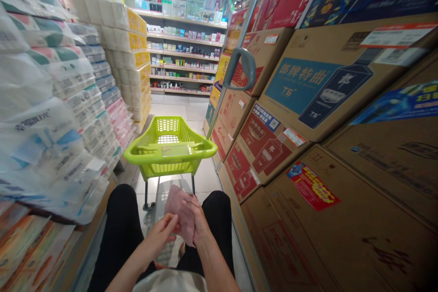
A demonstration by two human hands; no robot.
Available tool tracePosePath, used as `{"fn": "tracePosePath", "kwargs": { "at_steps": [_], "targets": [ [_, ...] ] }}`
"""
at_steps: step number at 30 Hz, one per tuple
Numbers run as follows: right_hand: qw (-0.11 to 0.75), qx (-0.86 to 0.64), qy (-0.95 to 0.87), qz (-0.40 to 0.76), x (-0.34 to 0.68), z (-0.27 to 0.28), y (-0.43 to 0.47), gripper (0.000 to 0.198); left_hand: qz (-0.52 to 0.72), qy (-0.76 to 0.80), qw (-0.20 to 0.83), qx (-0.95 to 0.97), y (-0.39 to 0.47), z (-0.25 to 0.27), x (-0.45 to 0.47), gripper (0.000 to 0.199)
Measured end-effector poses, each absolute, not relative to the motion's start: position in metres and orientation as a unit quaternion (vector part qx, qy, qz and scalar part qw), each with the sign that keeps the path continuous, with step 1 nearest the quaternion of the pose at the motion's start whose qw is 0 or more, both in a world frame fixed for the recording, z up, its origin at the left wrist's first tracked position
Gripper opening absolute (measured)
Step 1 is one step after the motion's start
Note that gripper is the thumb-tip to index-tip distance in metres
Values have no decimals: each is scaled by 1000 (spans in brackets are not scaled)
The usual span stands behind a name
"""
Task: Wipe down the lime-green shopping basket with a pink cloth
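A pink cloth (178, 210) is held in front of my lap. My right hand (200, 223) grips it along its right side, fingers wrapped over the fabric. My left hand (160, 232) touches its lower left edge with the fingertips pinched on the fabric. Both hands are close together above my black trousers (123, 223). Just ahead stands a lime-green shopping cart (169, 146) with an empty-looking basket, its handle facing me.
Stacked cardboard boxes (308, 114) wall the right side of the narrow aisle. Wrapped tissue packs (58, 100) fill the shelves on the left. A grey trolley handle (244, 68) juts out by the boxes. Shelves of small goods (185, 59) close the far end.
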State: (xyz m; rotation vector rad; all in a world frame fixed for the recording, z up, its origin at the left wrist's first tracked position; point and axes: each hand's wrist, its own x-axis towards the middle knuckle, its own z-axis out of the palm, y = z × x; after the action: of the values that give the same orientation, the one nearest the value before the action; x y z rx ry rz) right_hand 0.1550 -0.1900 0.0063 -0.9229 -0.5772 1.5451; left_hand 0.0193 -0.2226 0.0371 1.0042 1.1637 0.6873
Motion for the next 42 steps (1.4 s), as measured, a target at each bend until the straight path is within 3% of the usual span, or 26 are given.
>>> {"fn": "tracePosePath", "kwargs": {
  "at_steps": [7, 14, 16, 20, 25, 29, 35, 39, 42],
  "targets": [
    [619, -369, -241, 650, 135, 16, -205, 25, 415, 438, 782, 156, -214, 21, 27, 53],
    [616, -451, -386, 518, 132, -6, -204, 16, 550, 435, 704, 112, -211, 20, 29, 37],
    [606, -487, -375, 505, 136, -15, -200, 24, 571, 441, 684, 112, -211, 22, 26, 38],
    [564, -430, -340, 618, 142, -18, -198, 61, 554, 454, 686, 128, -212, 29, 24, 42],
    [564, -324, -205, 731, 134, -8, -209, 47, 523, 468, 683, 202, -212, 24, 32, 43],
    [594, -333, -131, 720, 134, -3, -204, 60, 543, 541, 554, 325, -201, 19, 23, 49],
    [666, -383, -185, 613, 181, 34, -162, 67, 529, 591, 193, 578, -129, 75, -50, 41],
    [718, -464, -338, 394, 217, 75, -123, 54, 451, 601, 78, 655, -61, 124, -82, 43],
    [658, -546, -496, 149, 232, 97, -90, 41, 343, 611, 68, 710, -26, 132, -84, 50]
  ]
}}
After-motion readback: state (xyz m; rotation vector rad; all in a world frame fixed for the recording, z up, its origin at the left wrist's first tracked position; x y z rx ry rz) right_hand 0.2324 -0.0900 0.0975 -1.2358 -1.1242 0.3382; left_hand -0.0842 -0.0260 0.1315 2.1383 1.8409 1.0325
